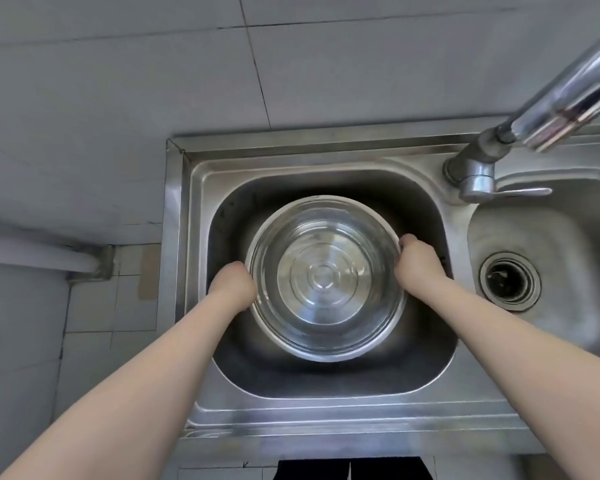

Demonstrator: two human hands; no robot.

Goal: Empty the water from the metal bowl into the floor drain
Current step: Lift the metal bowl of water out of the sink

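A round metal bowl [326, 278] with clear water in it sits in the left basin of a steel double sink [201, 188]. My left hand [232, 287] grips the bowl's left rim, fingers curled under it. My right hand [418, 261] grips the right rim the same way. The bowl looks level. No floor drain shows in this view.
A chrome tap [478, 168] stands at the back between the basins, its spout reaching up to the right. The right basin has a round strainer drain [509, 279]. Tiled wall lies behind, tiled floor and a white pipe [39, 258] to the left.
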